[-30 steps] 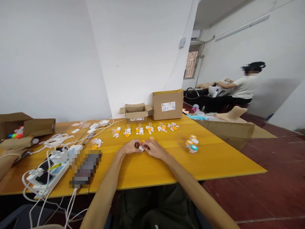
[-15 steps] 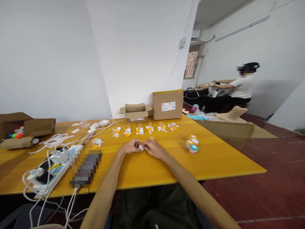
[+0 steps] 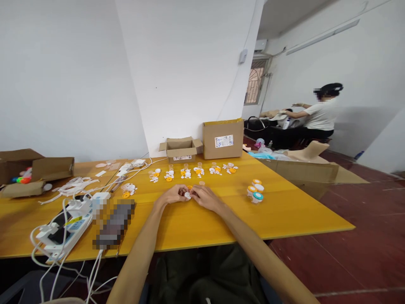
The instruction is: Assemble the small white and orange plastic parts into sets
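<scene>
Both hands meet over the middle of the yellow table (image 3: 205, 230). My left hand (image 3: 174, 194) is closed, fingers curled round a small white round plastic piece (image 3: 187, 196). From the other side, my right hand (image 3: 204, 196) pinches the same piece at its edge. Just behind the fingertips lies an orange ring (image 3: 190, 187), partly hidden by the hands. A clear round piece (image 3: 201, 183) rests behind my right hand. Further back, small groups of clear cups, white discs and orange rings (image 3: 169, 179) stand in a row.
Several lidded clear cups (image 3: 257, 196) cluster on the right. At left lie a power strip (image 3: 76, 223) with white cables and a blurred dark phone-like object (image 3: 115, 223). Cardboard boxes (image 3: 182, 150) stand at the back. A person (image 3: 321, 112) sits beyond the table at right.
My hands stay almost in the same place, with the white piece still between them. In the background, the seated person has raised one gloved hand.
</scene>
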`<control>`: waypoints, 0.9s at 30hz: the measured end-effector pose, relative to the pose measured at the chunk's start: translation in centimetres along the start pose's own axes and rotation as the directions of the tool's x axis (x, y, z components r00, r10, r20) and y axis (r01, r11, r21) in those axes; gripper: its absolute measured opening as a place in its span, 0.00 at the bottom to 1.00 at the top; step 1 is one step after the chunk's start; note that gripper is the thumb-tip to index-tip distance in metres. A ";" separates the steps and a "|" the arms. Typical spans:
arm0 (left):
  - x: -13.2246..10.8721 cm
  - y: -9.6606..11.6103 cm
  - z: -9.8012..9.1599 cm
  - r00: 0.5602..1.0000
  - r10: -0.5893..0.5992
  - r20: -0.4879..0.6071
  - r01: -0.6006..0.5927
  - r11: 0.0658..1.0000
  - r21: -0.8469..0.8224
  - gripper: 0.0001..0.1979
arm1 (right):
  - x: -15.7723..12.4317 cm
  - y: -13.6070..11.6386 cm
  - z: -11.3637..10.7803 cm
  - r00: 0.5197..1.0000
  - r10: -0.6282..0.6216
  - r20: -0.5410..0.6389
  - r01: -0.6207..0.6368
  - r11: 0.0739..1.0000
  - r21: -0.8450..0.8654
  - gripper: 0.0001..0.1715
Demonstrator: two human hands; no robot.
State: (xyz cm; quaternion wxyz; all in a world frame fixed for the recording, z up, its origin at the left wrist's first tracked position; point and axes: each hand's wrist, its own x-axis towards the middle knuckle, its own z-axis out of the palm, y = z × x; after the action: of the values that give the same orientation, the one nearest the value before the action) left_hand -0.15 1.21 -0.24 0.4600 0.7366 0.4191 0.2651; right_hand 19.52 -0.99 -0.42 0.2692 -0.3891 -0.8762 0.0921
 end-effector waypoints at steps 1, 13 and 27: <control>0.0 0.0 0.0 1.000 -0.001 0.001 0.001 1.000 -0.002 0.16 | 0.0 0.0 0.0 1.000 0.004 0.001 -0.004 1.000 0.001 0.07; 0.0 0.0 -0.2 1.000 -0.013 0.001 0.013 1.000 0.013 0.15 | 0.1 0.6 -0.1 0.999 0.048 -0.011 -0.048 0.999 -0.011 0.07; 0.2 -0.3 -0.3 1.000 0.000 0.009 0.000 1.000 0.015 0.14 | 0.0 1.1 0.2 0.997 0.063 0.039 -0.058 0.990 -0.130 0.05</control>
State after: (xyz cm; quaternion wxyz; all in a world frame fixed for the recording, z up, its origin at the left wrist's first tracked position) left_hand -0.40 1.61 -0.38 0.4561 0.7413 0.4190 0.2587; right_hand 20.10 -0.29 -1.02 0.2217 -0.4299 -0.8737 0.0521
